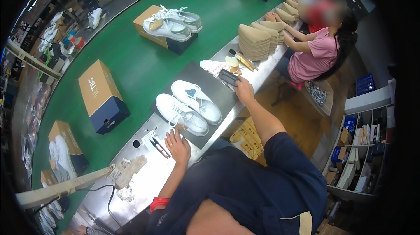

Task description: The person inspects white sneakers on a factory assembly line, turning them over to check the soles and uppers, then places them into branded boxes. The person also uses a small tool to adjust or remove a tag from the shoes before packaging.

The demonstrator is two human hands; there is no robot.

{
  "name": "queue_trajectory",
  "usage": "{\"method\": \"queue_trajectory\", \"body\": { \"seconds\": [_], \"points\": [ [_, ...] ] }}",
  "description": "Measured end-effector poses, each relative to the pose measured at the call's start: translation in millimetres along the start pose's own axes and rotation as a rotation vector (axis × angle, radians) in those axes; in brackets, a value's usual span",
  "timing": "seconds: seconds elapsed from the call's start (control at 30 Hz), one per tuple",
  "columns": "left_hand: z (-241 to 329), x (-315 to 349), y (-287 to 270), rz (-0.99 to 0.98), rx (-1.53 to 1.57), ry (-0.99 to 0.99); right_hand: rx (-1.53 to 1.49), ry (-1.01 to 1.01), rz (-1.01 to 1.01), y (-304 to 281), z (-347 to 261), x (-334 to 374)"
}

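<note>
Left hand (177,145) flat, fingers spread, on steel bench (144,178) — thread snips (161,147) touching at 9 o'clock, white sneakers (189,106) at 12, right hand (243,90) gripping dark handheld device (228,77).

Steel bench (144,178): dark mat (218,93), thread snips (161,147), insole stack (253,42); green belt (144,66): shoe boxes (103,97)

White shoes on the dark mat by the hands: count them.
2: both white shoes lie side by side on the dark mat, one nearer the belt, one nearer the left hand.
</note>
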State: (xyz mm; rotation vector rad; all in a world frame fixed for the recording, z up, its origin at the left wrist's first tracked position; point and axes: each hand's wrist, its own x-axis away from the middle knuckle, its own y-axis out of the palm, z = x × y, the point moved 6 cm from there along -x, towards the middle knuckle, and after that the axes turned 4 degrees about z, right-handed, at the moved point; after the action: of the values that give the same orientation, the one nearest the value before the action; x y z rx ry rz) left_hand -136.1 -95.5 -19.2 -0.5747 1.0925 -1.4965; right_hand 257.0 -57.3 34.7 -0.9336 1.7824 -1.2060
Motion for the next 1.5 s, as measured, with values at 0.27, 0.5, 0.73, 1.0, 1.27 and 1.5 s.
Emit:
{"method": "queue_trajectory", "body": {
  "seconds": [0.27, 0.5, 0.73, 1.0, 1.27, 1.5],
  "points": [
    [6, -5, -4, -0.059, -0.045, -0.021, -1.33, 0.699, 0.062, 10, 39, -13],
    [6, -3, -4, -0.029, -0.043, -0.022, -0.597, 0.896, 0.151, 8, 59, 18],
    [4, 0, -5, -0.045, -0.043, -0.014, -0.321, -0.069, 0.073, -2, -59, 33],
    [2, 1, -3, -0.017, 0.013, -0.025, -0.159, -0.365, 0.049, 21, -88, 33],
    [1, 2, -1, -0.067, -0.034, -0.024, -0.145, -0.316, 0.028, 21, -89, 32],
    [0, 1, 1, -0.034, -0.059, -0.003, -0.128, -0.323, 0.009, 22, -88, 32]
  ]
}}
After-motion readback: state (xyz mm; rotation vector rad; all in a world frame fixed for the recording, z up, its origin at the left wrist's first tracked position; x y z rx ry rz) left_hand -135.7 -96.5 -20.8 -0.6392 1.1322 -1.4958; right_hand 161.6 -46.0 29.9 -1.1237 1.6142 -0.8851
